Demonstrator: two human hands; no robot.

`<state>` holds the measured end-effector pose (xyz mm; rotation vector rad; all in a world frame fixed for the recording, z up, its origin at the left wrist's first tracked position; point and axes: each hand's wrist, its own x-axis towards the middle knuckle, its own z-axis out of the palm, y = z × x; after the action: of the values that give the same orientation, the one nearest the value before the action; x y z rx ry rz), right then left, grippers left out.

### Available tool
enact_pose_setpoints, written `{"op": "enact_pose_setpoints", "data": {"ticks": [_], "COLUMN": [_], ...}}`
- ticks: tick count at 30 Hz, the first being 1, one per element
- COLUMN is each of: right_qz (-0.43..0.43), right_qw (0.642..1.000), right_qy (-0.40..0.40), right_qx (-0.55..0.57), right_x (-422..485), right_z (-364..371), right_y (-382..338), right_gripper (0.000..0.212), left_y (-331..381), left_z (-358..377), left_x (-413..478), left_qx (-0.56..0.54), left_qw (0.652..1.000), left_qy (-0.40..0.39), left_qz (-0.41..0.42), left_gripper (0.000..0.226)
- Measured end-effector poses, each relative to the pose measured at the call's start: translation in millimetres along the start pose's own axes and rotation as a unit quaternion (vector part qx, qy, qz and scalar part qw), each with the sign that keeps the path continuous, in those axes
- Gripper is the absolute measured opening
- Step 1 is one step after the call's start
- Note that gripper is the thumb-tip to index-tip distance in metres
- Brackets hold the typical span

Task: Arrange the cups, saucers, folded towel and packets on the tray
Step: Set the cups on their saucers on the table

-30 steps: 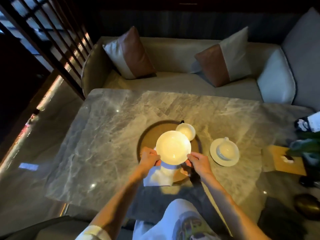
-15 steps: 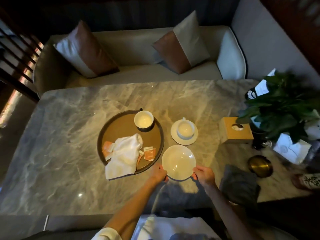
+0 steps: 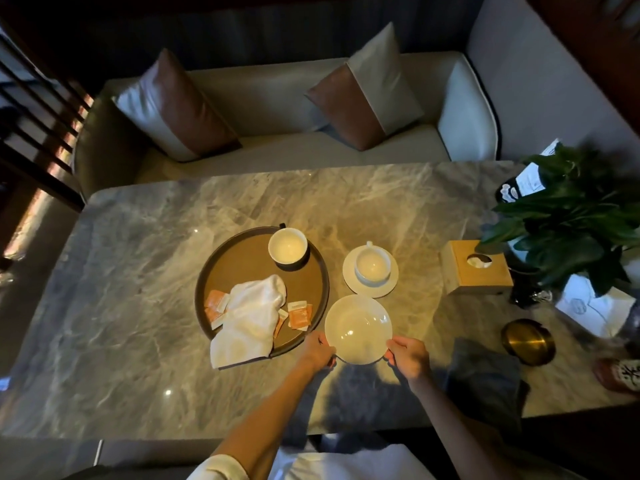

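Observation:
A round brown tray (image 3: 242,258) sits on the marble table. On it stand a white cup (image 3: 287,245) at the back right, a crumpled white towel (image 3: 251,315) hanging over the front rim, and several orange packets (image 3: 300,314) beside and under the towel. Right of the tray, a second white cup (image 3: 372,265) rests on its saucer (image 3: 351,284). An empty white saucer (image 3: 358,329) lies just right of the tray's front edge, low over or on the table. My left hand (image 3: 317,349) grips its left rim and my right hand (image 3: 408,356) its right rim.
A wooden tissue box (image 3: 474,268) stands to the right, with a leafy plant (image 3: 575,216) behind it and a brass dish (image 3: 528,341) near the front. A dark folded cloth (image 3: 485,375) lies by my right arm. A sofa with cushions (image 3: 367,88) lines the far side.
Both hands have carried the empty saucer from over the tray's front to the table at the tray's right. The towel and packets it covered now show. The camera has swung right.

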<state>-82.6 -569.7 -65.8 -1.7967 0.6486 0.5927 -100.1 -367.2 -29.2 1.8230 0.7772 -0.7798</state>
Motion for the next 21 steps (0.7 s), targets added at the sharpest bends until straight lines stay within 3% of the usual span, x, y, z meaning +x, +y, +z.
{"op": "enact_pose_setpoints", "data": {"ticks": [8,13,21], "right_qz": [-0.066,-0.108,-0.074], "right_qw": [0.995,0.988,0.993], "right_qy": [-0.009,-0.022,-0.017], "right_qx": [-0.074,-0.106,-0.090], "right_x": [15.4,20.9,22.4], "right_z": [-12.2,-21.4,-31.8], "right_y": [8.6,13.0,15.1], "right_gripper": [0.031,0.032,0.031], "left_y": [-3.8,-9.0,-7.7], "left_z": [22.6,33.0,46.8], "left_x": [9.6,14.0,13.3], "left_qx": [0.001,0.026,0.040], "left_qw": [1.000,0.999,0.999], "left_qy": [0.015,-0.016,-0.017], "left_qz": [-0.007,0.012,0.017], "left_gripper": [0.026,0.032,0.030]}}
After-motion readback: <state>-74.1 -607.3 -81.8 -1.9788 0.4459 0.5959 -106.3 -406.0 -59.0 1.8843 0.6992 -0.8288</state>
